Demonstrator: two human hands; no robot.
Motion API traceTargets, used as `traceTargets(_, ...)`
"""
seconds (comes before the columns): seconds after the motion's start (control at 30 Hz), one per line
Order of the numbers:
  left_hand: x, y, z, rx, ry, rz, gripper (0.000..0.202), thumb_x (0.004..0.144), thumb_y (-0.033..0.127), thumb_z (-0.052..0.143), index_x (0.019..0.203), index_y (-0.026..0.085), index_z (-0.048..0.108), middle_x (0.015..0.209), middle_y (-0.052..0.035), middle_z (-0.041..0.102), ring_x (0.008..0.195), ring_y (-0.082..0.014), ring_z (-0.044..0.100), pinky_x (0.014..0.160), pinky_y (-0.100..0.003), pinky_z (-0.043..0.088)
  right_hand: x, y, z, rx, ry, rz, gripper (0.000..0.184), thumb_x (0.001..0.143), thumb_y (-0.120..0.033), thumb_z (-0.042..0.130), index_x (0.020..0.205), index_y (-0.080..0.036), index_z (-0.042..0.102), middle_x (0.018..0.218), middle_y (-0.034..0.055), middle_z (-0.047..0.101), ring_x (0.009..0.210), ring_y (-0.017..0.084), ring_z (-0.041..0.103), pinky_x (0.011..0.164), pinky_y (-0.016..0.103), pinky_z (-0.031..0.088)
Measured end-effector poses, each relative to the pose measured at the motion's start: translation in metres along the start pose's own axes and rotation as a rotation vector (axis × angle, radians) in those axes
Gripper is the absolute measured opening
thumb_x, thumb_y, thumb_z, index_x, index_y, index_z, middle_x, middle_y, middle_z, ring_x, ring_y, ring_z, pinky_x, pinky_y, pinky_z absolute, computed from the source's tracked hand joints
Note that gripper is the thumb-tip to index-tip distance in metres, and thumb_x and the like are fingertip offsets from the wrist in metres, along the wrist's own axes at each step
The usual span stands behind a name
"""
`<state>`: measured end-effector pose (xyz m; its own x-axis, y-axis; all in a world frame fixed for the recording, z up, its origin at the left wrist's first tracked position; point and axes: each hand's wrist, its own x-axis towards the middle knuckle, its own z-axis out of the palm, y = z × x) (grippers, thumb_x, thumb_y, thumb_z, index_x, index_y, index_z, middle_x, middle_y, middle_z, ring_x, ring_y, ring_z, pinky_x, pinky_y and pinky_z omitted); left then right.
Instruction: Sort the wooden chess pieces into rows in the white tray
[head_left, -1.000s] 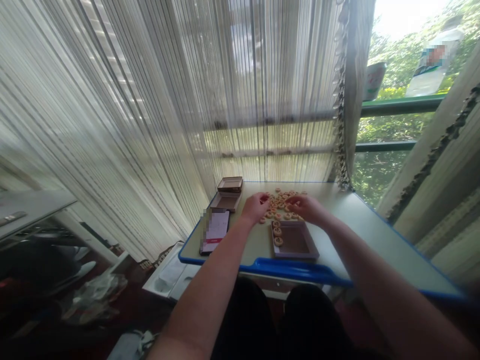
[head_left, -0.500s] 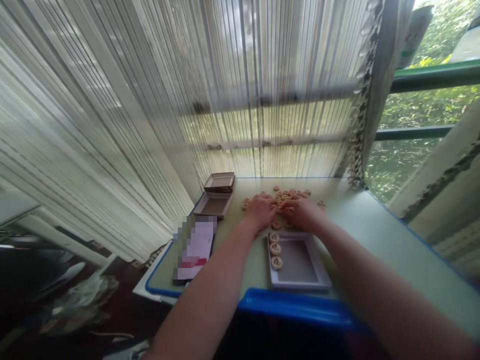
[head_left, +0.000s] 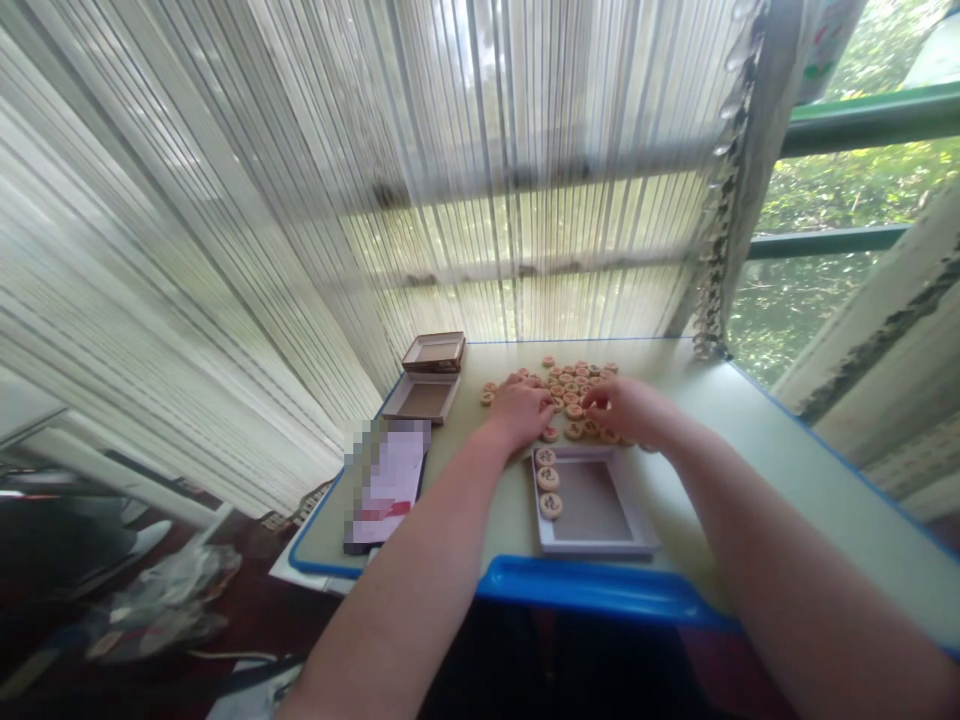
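Note:
Round wooden Chinese chess pieces (head_left: 574, 384) with red and dark characters lie in a loose cluster on the table, between and around my hands. My left hand (head_left: 520, 408) rests low at the cluster's left side, fingers spread over pieces that it partly hides. On the right, my right hand (head_left: 621, 408) reaches in with thumb and fingers apart beside a red-marked piece (head_left: 574, 411). Nearer to me is a shallow white box (head_left: 600, 549). Three dark-marked pieces (head_left: 548, 479) stand in a column along its left wall.
A pale green table (head_left: 720, 440) has a blue edge. At its left lie a phone (head_left: 394, 475), partly pixelated, an open shallow box (head_left: 421, 398) and another box (head_left: 434, 350) behind it. A string curtain (head_left: 450, 220) hangs past the far edge. A blue ledge (head_left: 600, 592) borders the near side.
My right hand has drawn back rightward from the middle of the cluster, its fingers opening and uncovering several pieces. My left hand stays nearly in place. The view has tilted slightly down.

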<state>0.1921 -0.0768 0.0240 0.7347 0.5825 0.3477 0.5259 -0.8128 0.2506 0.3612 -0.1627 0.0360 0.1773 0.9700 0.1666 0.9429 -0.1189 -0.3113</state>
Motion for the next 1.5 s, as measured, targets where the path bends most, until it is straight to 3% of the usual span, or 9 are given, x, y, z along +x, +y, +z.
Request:
traceTargets(0.33,0.002,0.007,-0.002,0.042,-0.073,0.051,0.026,0.081,0.025,0.045,0.09,0.022,0.069,0.096,-0.0029,0.068,0.096,-0.0207,0.053,0.093,-0.034,0.038,-0.005,0.0,-0.006,0.014,-0.184,0.025,0.017,0.064,-0.025,0.061,0.076,-0.025,0.073,0.062,-0.0009,0.066,0.051,0.012,0.055,0.046,0.021,0.036)
traceTargets(0.57,0.001,0.007,-0.005,-0.033,-0.024,0.012,0.022,0.078,0.023,0.051,0.089,0.021,0.07,0.097,-0.0038,0.068,0.098,-0.0201,0.053,0.096,-0.032,0.036,-0.008,-0.002,-0.008,0.058,-0.192,0.018,0.021,0.066,-0.027,0.061,0.083,-0.025,0.072,0.064,-0.0009,0.067,0.048,0.01,0.054,0.045,0.02,0.036)
traceTargets(0.87,-0.001,0.013,-0.012,-0.094,-0.111,0.07,0.025,0.067,0.042,0.066,0.083,0.025,0.074,0.093,-0.0034,0.065,0.095,-0.0229,0.054,0.092,-0.033,0.04,-0.01,-0.015,-0.011,-0.018,-0.185,0.014,0.023,0.066,-0.033,0.063,0.086,-0.025,0.07,0.063,-0.0002,0.065,0.048,0.01,0.051,0.044,0.021,0.033)
traceTargets(1.23,-0.001,0.003,-0.01,-0.045,-0.077,0.062,0.024,0.074,0.036,0.056,0.087,0.023,0.072,0.087,-0.0026,0.067,0.091,-0.0188,0.056,0.088,-0.03,0.042,-0.009,-0.007,-0.014,0.073,-0.255,0.031,0.03,0.068,-0.035,0.061,0.094,-0.023,0.068,0.064,0.0002,0.064,0.044,0.009,0.049,0.041,0.02,0.033)
traceTargets(1.37,-0.002,0.008,-0.013,-0.047,-0.129,0.087,0.029,0.068,0.045,0.061,0.085,0.025,0.072,0.091,-0.0024,0.066,0.092,-0.0197,0.056,0.087,-0.029,0.043,-0.008,-0.007,-0.013,0.02,-0.24,0.012,0.023,0.068,-0.032,0.061,0.088,-0.024,0.07,0.062,0.0001,0.063,0.049,0.011,0.051,0.045,0.02,0.035)
traceTargets(1.5,-0.002,0.009,-0.015,-0.028,-0.166,0.086,0.027,0.067,0.043,0.062,0.083,0.024,0.073,0.085,-0.0026,0.066,0.089,-0.0199,0.057,0.085,-0.029,0.044,-0.006,-0.005,-0.015,-0.005,-0.208,0.0,0.023,0.068,-0.03,0.061,0.088,-0.023,0.07,0.06,-0.0001,0.062,0.051,0.011,0.052,0.047,0.021,0.035)
